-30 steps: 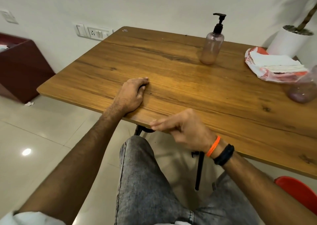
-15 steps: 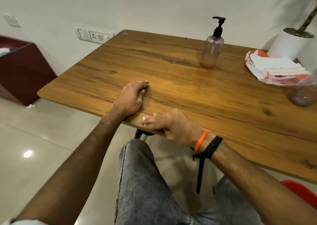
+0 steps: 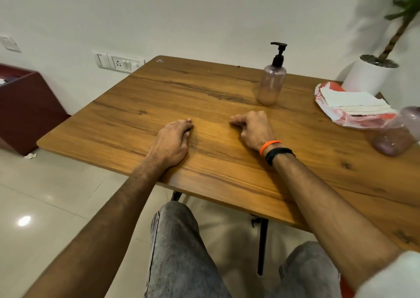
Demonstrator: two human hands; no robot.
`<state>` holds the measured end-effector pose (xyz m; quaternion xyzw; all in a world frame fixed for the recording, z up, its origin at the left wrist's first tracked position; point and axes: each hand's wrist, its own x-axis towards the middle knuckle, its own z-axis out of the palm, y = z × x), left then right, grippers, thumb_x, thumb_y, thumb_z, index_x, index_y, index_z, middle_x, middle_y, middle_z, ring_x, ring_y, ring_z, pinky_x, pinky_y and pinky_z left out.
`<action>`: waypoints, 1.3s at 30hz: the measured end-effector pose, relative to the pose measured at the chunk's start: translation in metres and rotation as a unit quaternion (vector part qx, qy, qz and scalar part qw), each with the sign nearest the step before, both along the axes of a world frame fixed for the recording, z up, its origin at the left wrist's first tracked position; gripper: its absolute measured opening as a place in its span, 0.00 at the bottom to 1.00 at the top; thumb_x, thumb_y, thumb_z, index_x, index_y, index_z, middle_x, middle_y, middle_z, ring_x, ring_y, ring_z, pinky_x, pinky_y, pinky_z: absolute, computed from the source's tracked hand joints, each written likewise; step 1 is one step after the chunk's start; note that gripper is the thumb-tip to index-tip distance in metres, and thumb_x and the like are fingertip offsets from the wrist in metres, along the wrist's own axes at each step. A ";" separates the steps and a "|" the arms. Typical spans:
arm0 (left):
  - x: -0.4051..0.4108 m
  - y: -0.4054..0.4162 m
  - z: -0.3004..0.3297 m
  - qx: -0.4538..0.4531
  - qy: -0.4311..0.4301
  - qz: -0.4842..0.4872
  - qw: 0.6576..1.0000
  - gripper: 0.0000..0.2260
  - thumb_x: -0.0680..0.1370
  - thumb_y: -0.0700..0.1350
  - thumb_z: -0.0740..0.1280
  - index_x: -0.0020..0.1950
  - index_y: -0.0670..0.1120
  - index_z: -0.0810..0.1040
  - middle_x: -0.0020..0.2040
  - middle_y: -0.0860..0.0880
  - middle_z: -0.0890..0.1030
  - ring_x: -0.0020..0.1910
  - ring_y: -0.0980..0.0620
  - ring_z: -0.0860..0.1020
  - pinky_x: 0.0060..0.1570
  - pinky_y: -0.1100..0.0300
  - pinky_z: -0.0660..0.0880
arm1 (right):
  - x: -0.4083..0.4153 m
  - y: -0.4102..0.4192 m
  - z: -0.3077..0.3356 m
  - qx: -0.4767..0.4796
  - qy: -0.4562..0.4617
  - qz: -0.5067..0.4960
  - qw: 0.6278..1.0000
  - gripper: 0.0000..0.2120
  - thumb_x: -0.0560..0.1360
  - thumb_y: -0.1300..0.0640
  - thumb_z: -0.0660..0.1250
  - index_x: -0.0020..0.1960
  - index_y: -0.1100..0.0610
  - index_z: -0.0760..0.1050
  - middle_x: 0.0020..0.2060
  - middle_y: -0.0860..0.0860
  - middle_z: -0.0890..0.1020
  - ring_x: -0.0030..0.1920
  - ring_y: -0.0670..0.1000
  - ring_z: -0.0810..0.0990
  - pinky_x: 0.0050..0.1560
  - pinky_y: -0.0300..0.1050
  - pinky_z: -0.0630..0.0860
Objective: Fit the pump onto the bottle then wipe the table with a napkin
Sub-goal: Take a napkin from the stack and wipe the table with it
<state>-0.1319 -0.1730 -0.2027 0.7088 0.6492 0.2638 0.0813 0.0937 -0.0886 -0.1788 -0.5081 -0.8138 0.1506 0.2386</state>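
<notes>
Idle grips; black-pumped translucent bottle (image 3: 271,83) upright

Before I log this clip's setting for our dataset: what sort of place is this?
Probably a room in an office or home, not a workshop. A wooden table stands against a white wall with a switch and socket panel; a potted plant sits at its far corner, and the floor is glossy tile.

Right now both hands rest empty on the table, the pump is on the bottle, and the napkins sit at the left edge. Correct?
Not quite: the napkins sit at the table's right edge, as the head view shows. The left hand and right hand do rest empty on the table, and the pump is on the bottle.
</notes>
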 end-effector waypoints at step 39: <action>-0.004 0.004 -0.006 -0.010 -0.010 0.002 1.000 0.18 0.81 0.44 0.58 0.71 0.47 0.71 0.73 0.49 0.70 0.74 0.50 0.65 0.74 0.46 0.61 | -0.005 0.009 0.015 0.035 0.041 0.043 0.998 0.23 0.69 0.74 0.61 0.56 0.57 0.83 0.56 0.52 0.84 0.61 0.47 0.80 0.67 0.36 0.70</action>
